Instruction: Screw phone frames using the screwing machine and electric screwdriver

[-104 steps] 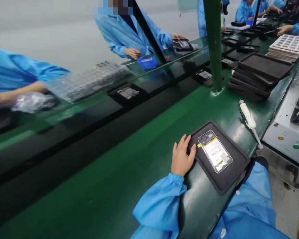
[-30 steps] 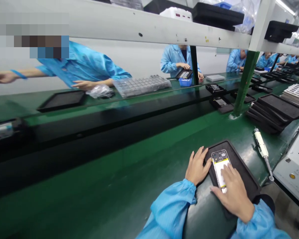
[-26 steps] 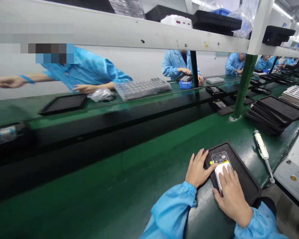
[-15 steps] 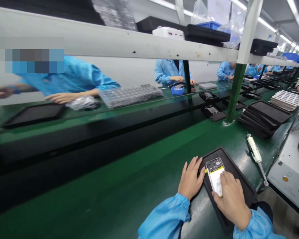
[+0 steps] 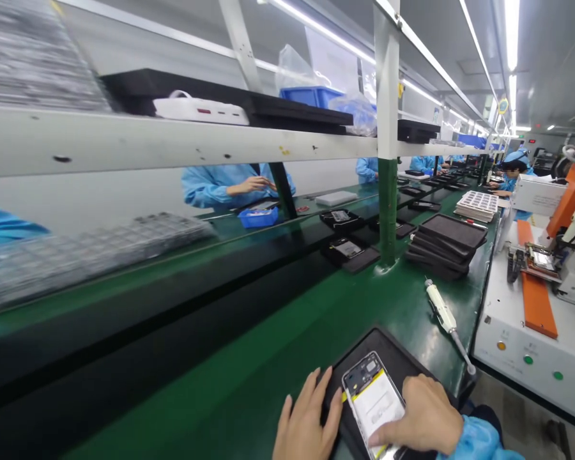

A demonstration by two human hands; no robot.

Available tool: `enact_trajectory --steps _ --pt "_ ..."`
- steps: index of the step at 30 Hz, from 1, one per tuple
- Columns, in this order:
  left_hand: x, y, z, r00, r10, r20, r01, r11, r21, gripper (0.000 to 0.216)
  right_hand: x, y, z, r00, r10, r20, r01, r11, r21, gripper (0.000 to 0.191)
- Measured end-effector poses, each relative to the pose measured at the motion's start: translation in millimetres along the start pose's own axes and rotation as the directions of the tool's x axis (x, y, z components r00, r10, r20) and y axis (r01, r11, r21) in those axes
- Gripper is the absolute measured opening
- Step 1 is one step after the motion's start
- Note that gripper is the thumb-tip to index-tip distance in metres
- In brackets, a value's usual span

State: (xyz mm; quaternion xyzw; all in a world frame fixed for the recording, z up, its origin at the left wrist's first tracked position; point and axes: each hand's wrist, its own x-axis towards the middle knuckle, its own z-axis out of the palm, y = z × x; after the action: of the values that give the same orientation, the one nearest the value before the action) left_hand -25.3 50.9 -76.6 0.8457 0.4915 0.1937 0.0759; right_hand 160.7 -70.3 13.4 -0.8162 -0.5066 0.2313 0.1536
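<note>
I log left hand [image 5: 306,423] flat at tray's [image 5: 403,361] 9 o'clock edge, grip released | right hand [image 5: 424,421] pressing phone [image 5: 371,393], grip released

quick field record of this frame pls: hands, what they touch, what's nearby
left hand: flat, fingers on left edge of black tray
right hand: resting on near end of phone
phone: back open, lying in the tray, white label with yellow edges facing up
bench: green
nearby: white pen-shaped tool, stack of black trays, white machine at right
</note>
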Motion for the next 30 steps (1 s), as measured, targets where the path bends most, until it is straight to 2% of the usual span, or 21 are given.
enact_trajectory --steps 2,4,6,9,12,14,16,17,19,20,21,23,25,27,30 --pt "0.0 2.2 -2.7 1.0 -0.003 0.007 0.003 1.0 0.016 0.063 7.1 6.9 2.0 0.995 0.062 0.073 -0.072 0.988 0.137 0.059" --pt "0.1 3.5 -4.2 1.0 0.004 0.006 -0.004 1.0 0.024 0.062 15.7 13.9 7.0 0.974 0.112 0.196 -0.169 0.938 0.304 0.059" --pt "0.2 4.1 -4.7 1.0 0.022 -0.006 -0.022 0.999 0.03 0.061 22.9 20.4 14.9 0.957 0.099 0.273 -0.213 0.877 0.431 0.057" --pt "0.5 5.0 -4.2 0.998 0.05 -0.04 -0.049 0.998 0.031 0.059 26.8 26.6 27.4 0.965 -0.079 0.25 -0.067 0.849 0.525 0.045" --pt "0.6 6.5 -3.4 0.995 0.058 -0.076 -0.057 0.998 0.018 0.055 20.7 27.3 30.3 0.931 -0.286 0.226 0.131 0.84 0.526 0.026" --pt "-0.3 8.9 -4.2 0.995 0.052 -0.088 -0.052 0.999 0.005 0.053 12.8 25.9 24.1 0.939 -0.312 0.148 0.206 0.85 0.484 0.013" --pt "-2.0 12.9 -6.6 0.996 0.037 -0.08 -0.039 0.999 -0.017 0.051 4.2 25.0 14.8 0.943 -0.332 -0.02 0.314 0.868 0.385 0.02" --pt "-3.0 15.4 -8.3 0.997 0.026 -0.069 -0.028 0.999 -0.03 0.05 0.0 25.2 10.6 0.917 -0.377 -0.131 0.399 0.867 0.299 0.025" --pt "-5.0 20.7 -11.9 0.999 0.0 -0.039 -0.002 0.998 -0.06 0.049 -7.8 27.2 6.1 0.801 -0.505 -0.321 0.545 0.838 0.042 0.033" --pt "-5.9 23.1 -13.5 1.0 -0.013 -0.024 0.012 0.997 -0.074 0.049 -11.8 28.9 5.9 0.745 -0.565 -0.354 0.574 0.814 -0.092 0.034" --pt "-6.7 25.2 -14.8 1.0 -0.025 -0.012 0.024 0.996 -0.088 0.049 -15.8 31.0 6.8 0.716 -0.608 -0.342 0.577 0.792 -0.201 0.033" --pt "-8.5 28.1 -16.6 0.999 -0.045 0.005 0.045 0.992 -0.116 0.049 -23.4 36.9 9.4 0.734 -0.635 -0.241 0.564 0.767 -0.306 0.037" --pt "-9.7 29.2 -17.3 0.998 -0.057 0.015 0.059 0.988 -0.142 0.049 -28.4 46.3 9.8 0.765 -0.623 -0.163 0.569 0.772 -0.282 0.058" --pt "-9.1 29.3 -17.7 0.998 -0.065 0.02 0.067 0.985 -0.159 0.051 -28.7 59.5 6.7 0.789 -0.57 -0.228 0.525 0.819 -0.231 0.063" --pt "-5.9 31.5 -20.8 0.995 -0.099 0.033 0.103 0.983 -0.154 0.056 -22.2 82.1 -0.3 0.841 -0.398 -0.365 0.32 0.912 -0.257 0.057"
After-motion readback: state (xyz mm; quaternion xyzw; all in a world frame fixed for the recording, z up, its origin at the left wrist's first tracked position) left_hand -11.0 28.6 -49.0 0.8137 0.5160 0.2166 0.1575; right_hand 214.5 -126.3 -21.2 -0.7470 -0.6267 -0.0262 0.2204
